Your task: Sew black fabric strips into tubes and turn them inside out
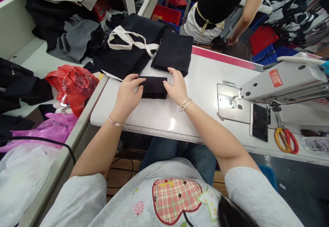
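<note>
A small folded piece of black fabric (154, 87) lies flat on the white sewing table, between my two hands. At its left end, my left hand (129, 91) has thumb and index finger apart, with the fingertips touching the edge. My right hand (177, 86) is on the other side, its thumb at the right edge and its curved fingers spread toward a stack of black fabric pieces (174, 51). Neither hand visibly grips the piece. Behind lies a larger pile of black fabric (123, 61) with a cream fabric strip (128, 41) loosely looped on top.
On the right stands a sewing machine (280, 81), with a phone (259, 122) and scissors (285, 140) near it. A ruler strip (161, 133) runs along the table's front edge. Red (74, 85) and pink plastic bags (48, 129) lie left. Across the table stands a person (223, 4).
</note>
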### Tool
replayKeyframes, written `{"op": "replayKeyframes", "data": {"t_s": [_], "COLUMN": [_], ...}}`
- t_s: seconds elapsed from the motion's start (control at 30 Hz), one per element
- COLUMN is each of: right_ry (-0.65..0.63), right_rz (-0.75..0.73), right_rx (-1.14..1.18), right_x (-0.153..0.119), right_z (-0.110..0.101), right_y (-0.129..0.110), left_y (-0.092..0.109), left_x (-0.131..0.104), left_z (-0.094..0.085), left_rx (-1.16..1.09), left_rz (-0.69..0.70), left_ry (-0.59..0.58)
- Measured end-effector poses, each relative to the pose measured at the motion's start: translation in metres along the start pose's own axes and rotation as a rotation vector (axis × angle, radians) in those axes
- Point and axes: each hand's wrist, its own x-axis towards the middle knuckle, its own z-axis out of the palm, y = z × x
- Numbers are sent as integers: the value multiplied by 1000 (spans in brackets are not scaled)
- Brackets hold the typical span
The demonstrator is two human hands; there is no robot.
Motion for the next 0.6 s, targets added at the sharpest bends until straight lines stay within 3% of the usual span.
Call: {"op": "replayKeyframes", "data": {"t_s": [0.1, 0.2, 0.37, 0.6], "right_ry": [-145, -307, -477, -458], "right_rz": [-288, -444, -489, -478], "right_rx": [-123, -225, -360, -414], "right_x": [5, 7, 3, -3], "right_z": [6, 19, 35, 36], "right_y": [-7, -3, 11, 7], "left_y": [2, -1, -18, -25], "left_x": [-4, -8, -15, -15], "left_z": [5, 8, 11, 13], "left_rx": [60, 98, 191, 222], "left_rz": [168, 261, 366, 388], "left_ry": [-67, -137, -205, -205]}}
